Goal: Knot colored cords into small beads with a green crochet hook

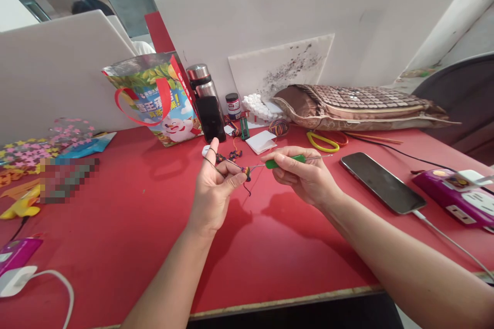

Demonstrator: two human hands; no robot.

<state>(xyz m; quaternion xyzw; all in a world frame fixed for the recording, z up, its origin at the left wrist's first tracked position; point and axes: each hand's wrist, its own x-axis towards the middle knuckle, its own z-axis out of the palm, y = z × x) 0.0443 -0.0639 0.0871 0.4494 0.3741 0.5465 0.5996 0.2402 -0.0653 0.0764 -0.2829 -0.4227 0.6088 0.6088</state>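
Observation:
My left hand (218,185) pinches a small piece of multicoloured crochet work (246,170) between thumb and fingers. Its index finger points up with dark yarn (211,151) looped around it. My right hand (303,175) grips a crochet hook (287,161) by its green handle. The hook's metal shaft reaches left to the crochet work, and a thin metal end sticks out on the right side. A short dark yarn tail hangs below the piece. Behind my left hand lies a coil of the same multicoloured yarn work (234,154) on the red table (127,231).
A phone (382,182) on a cable and a purple power strip (455,195) lie to the right. Yellow-handled scissors (323,141), folded white paper (261,141) and a yarn ball (278,127) sit behind my hands. Further back stand a colourful bag (154,103), a steel flask (203,79) and a cushion (358,108).

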